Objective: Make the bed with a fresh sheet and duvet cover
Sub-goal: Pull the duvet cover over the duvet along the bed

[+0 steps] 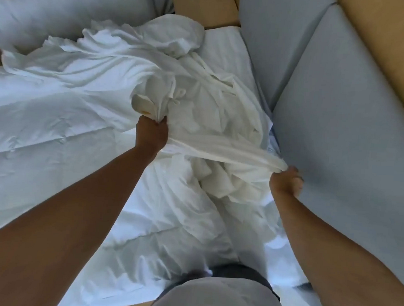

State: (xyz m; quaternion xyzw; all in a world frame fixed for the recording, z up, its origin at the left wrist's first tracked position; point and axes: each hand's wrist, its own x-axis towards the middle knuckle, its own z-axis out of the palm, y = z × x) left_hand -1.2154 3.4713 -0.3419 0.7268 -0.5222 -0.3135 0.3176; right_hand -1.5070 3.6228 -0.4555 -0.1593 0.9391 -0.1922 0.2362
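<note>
"Duvet cover (216,149), where does it lie?"

"Pulled into a taut white band between the person's two hands, above the quilted duvet (56,120)."

"And the hands?"

"The left hand (152,133) is a closed fist around a bunched corner of the cloth. The right hand (286,181), just beside the padded blue-grey panel (351,126), has its fingers curled tight round the band's other end."

"Farther off?"

"The rest of the cover lies crumpled in a heap beyond the hands, with a tie (177,99) showing among the folds. Past it, a white pillow (63,9) sits at the left and a brown wooden cabinet (205,11) at the top."
</note>
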